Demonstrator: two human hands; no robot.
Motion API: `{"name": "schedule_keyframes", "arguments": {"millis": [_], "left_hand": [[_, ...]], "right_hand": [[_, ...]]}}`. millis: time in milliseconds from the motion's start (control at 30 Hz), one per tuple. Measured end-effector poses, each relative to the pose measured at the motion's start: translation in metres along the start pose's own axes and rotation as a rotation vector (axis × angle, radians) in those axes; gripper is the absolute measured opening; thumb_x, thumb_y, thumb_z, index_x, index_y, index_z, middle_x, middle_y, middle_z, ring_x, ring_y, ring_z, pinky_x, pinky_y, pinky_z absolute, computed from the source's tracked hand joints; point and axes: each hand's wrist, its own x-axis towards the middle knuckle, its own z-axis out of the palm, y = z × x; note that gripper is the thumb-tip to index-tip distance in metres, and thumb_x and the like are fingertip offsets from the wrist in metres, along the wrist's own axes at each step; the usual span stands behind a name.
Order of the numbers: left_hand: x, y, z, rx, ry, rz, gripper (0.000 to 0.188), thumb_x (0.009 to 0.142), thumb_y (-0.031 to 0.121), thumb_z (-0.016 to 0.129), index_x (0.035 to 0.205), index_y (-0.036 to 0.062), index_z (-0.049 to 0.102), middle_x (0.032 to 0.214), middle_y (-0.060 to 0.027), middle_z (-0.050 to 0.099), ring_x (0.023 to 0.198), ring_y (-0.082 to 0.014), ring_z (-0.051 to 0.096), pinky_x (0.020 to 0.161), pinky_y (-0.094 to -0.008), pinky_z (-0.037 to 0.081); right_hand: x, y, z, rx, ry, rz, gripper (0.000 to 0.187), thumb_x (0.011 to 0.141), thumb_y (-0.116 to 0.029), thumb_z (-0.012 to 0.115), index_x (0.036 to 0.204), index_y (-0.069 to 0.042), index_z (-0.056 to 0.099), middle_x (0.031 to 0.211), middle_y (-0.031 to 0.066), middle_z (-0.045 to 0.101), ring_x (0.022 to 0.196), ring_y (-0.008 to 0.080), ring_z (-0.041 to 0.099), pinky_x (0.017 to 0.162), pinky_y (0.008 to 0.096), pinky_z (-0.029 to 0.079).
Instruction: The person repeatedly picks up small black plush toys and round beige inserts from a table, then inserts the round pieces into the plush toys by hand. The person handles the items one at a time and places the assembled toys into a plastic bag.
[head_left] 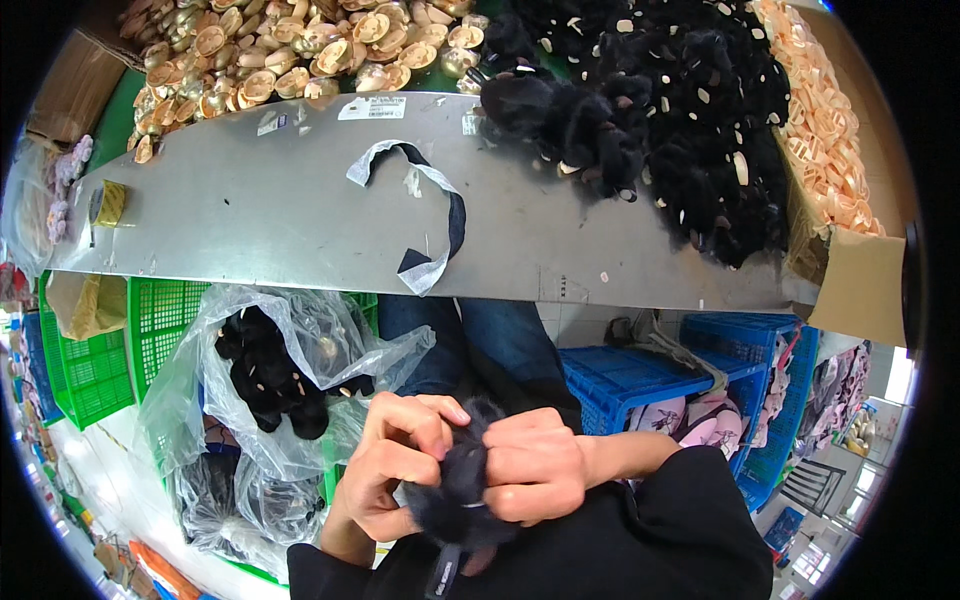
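Here, half-curled left hand point(390, 468) is pinching a black furry piece point(461, 490), tightly folded right hand point(535, 466) is gripping it opposite.

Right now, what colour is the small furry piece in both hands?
The furry piece is black, shown in the head view.

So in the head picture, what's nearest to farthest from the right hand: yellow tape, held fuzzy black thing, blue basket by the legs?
1. Fuzzy black thing: in left hand and right hand.
2. Blue basket: beside the legs, right side.
3. Yellow tape: far left, on the table.
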Motion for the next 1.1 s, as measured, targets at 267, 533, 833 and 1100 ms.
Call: {"name": "schedule_keyframes", "arguments": {"millis": [267,533,833,1100], "left_hand": [[0.003,-0.012,0.008,0.275,0.047,0.120,0.023,0.080,0.001,0.077,0.092,0.0063,0.058,0.097,-0.0109,0.055,0.083,-0.0261,0.060,0.073,-0.0396,0.054],[-0.004,-0.012,0.019,0.741,0.267,0.362,0.039,0.074,0.013,0.087,0.099,0.0048,0.058,0.103,-0.0104,0.052,0.091,-0.0275,0.062,0.075,-0.0432,0.062],[-0.003,-0.011,0.020,1.034,0.356,0.281,0.044,0.069,0.021,0.089,0.101,-0.0009,0.068,0.105,-0.0109,0.063,0.093,-0.0326,0.066,0.074,-0.0386,0.055],[0.013,-0.018,0.036,0.335,0.594,-0.099,0.034,0.084,0.019,0.080,0.105,-0.0022,0.064,0.096,-0.0099,0.062,0.085,-0.0207,0.061,0.077,-0.0324,0.052]], "right_hand": [[-0.006,0.007,0.002,0.064,0.160,0.012,0.019,0.081,-0.019,0.068,0.080,-0.001,0.061,0.073,0.0078,0.052,0.054,0.0210,0.052,0.047,0.0295,0.041],[-0.012,0.013,0.020,0.077,0.406,0.131,0.024,0.078,-0.008,0.082,0.095,0.002,0.068,0.092,0.0159,0.068,0.061,0.0233,0.062,0.052,0.0277,0.049],[-0.003,0.013,0.021,-0.013,0.332,0.256,0.056,0.069,-0.029,0.084,0.110,0.000,0.060,0.109,0.0180,0.063,0.094,0.0365,0.060,0.084,0.0460,0.052],[0.000,0.027,0.003,0.572,0.601,0.926,0.034,0.081,-0.023,0.062,0.105,-0.005,0.046,0.092,0.0063,0.055,0.088,0.0119,0.054,0.082,0.0292,0.047]]}}
